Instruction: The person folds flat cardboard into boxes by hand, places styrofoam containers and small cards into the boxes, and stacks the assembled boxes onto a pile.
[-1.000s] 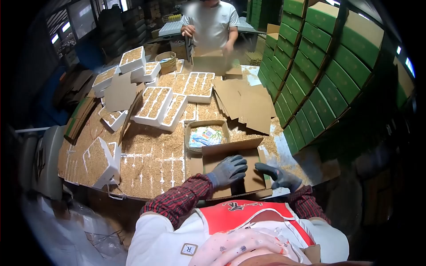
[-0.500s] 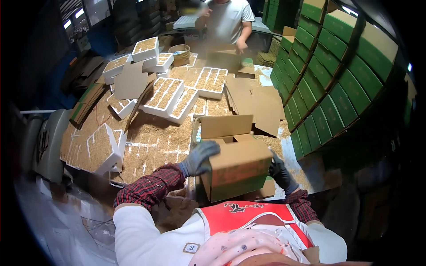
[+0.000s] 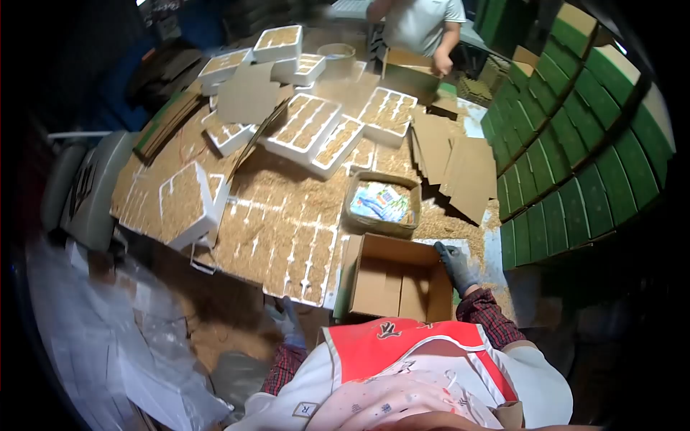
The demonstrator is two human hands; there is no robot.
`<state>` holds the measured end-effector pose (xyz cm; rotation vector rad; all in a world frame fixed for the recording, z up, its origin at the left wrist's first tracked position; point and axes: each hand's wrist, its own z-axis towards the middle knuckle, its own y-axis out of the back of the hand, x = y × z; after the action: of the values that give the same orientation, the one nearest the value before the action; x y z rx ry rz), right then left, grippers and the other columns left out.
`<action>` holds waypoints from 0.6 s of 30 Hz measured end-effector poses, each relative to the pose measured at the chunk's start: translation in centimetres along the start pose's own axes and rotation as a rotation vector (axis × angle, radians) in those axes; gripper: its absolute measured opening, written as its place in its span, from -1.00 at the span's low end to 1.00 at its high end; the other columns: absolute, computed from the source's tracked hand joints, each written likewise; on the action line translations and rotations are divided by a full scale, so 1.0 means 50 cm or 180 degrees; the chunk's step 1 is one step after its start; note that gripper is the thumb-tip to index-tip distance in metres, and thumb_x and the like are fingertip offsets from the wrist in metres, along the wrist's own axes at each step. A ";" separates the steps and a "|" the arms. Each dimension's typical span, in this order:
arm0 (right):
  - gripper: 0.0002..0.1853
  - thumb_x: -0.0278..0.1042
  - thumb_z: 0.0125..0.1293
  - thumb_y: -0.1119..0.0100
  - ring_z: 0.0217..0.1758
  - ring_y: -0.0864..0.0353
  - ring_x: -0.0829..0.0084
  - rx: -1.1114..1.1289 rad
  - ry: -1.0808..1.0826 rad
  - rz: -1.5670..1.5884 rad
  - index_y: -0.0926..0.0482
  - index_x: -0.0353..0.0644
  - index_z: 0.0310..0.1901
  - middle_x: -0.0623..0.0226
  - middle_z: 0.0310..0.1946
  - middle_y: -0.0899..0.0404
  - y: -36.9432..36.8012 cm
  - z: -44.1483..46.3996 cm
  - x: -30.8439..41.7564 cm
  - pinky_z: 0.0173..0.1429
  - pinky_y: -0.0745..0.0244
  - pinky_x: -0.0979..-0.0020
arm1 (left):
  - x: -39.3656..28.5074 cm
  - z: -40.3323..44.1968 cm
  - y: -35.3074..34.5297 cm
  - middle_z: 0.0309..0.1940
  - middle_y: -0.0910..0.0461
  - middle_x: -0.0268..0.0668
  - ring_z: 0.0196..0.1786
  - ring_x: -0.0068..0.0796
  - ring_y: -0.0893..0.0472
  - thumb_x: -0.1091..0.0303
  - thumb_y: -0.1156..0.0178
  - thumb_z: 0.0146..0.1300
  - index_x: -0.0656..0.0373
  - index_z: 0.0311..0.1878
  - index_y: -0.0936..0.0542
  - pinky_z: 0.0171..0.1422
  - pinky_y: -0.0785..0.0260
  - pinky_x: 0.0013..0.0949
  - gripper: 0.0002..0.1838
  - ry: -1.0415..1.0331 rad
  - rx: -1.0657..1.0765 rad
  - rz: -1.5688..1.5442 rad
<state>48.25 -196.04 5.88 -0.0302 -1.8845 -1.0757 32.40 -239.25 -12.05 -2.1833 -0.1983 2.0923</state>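
An open cardboard box [image 3: 392, 284], green outside and brown inside, stands at the front edge of the work table with its inside showing bare. My right hand [image 3: 457, 267], in a grey glove, grips the right wall of this box at its far corner. My left hand [image 3: 287, 322], also gloved, is off the box, low beside the table's front edge; its fingers are stretched and apart, with nothing seen in them. Just behind the box sits a smaller carton [image 3: 382, 224] holding colourful printed packets [image 3: 379, 201].
White foam trays [image 3: 305, 129] filled with brown granular material cover the table's left and middle. Flat cardboard sheets [image 3: 460, 172] lie right of centre. Green boxes [image 3: 560, 165] are stacked high on the right. A co-worker [image 3: 420, 32] stands across the table by another open box [image 3: 410, 75].
The box has turned so its open top faces me and its inside shows. My left hand has left it and dropped toward me. My view has shifted, revealing the packet carton.
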 end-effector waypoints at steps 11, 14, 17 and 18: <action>-0.31 0.32 0.32 -0.07 0.01 -0.58 -0.08 -0.0134 -0.0310 0.0155 -0.59 -0.35 -0.08 -0.15 -0.13 -0.62 -0.009 -0.030 0.000 0.12 -0.43 0.14 | -0.165 -0.039 -0.097 0.20 -0.46 -0.16 0.24 -0.29 -0.46 0.06 -0.10 0.43 0.25 0.46 -0.21 0.36 -0.26 -0.26 -0.33 0.0971 -0.0049 0.0680; -0.35 0.27 0.33 -0.10 -0.01 -0.58 -0.08 -0.0040 -0.0046 0.0197 -0.60 -0.35 -0.10 -0.15 -0.14 -0.62 -0.005 -0.024 -0.007 0.08 -0.45 0.16 | -0.277 -0.072 -0.082 0.08 -0.54 -0.16 0.08 -0.31 -0.57 0.00 -0.06 0.44 0.27 0.37 -0.30 0.25 -0.41 -0.23 -0.37 0.0703 0.0468 0.0684; -0.35 0.27 0.34 -0.10 -0.03 -0.60 -0.04 -0.0127 -0.0094 0.0065 -0.60 -0.36 -0.11 -0.14 -0.14 -0.63 0.007 -0.036 0.025 0.06 -0.46 0.19 | -0.409 -0.085 -0.056 0.05 -0.56 -0.12 0.02 -0.29 -0.60 0.07 0.00 0.47 0.33 0.28 -0.38 0.20 -0.46 -0.21 -0.46 0.0431 0.1141 0.0417; -0.35 0.25 0.34 -0.10 -0.05 -0.61 0.00 -0.0170 -0.0069 0.0203 -0.59 -0.36 -0.10 -0.13 -0.15 -0.63 0.003 -0.030 0.029 0.06 -0.46 0.21 | -0.477 -0.073 -0.070 0.06 -0.56 -0.10 0.04 -0.28 -0.60 0.13 0.01 0.47 0.37 0.24 -0.41 0.20 -0.45 -0.22 -0.51 0.1102 0.0919 -0.0462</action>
<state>48.55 -197.53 7.31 -0.1321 -1.8614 -1.0860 35.02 -239.82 12.20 -2.2287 -0.0199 1.5289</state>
